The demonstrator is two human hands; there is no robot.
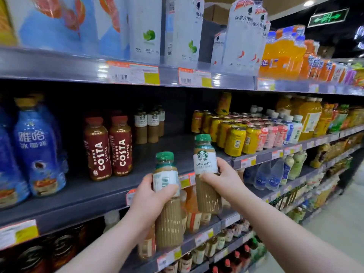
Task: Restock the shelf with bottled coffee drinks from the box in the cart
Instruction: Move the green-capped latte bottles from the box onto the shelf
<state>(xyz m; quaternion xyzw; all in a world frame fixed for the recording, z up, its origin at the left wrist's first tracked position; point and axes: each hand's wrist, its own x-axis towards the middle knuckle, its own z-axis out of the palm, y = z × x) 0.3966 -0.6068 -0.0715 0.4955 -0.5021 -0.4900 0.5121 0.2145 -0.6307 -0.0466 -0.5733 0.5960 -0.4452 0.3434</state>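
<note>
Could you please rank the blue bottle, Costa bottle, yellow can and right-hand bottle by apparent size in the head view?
1. blue bottle
2. right-hand bottle and Costa bottle: look close, and the held one is nearer the camera, so unranked
3. yellow can

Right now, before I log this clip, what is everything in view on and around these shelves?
held latte bottles: two, beige with green caps, one per hand, in front of the middle shelf
shelved latte bottles: several, beige, deep on the middle shelf
Costa bottles: two in front, brown with red caps, middle shelf
blue bottles: several, blue, far left
yellow cans: many, yellow, middle shelf right
white cartons: several, white, top shelf
orange drink packs: several, orange, top shelf right
exit sign: one, green, upper right
left hand: grips one latte bottle
right hand: grips the other
</note>
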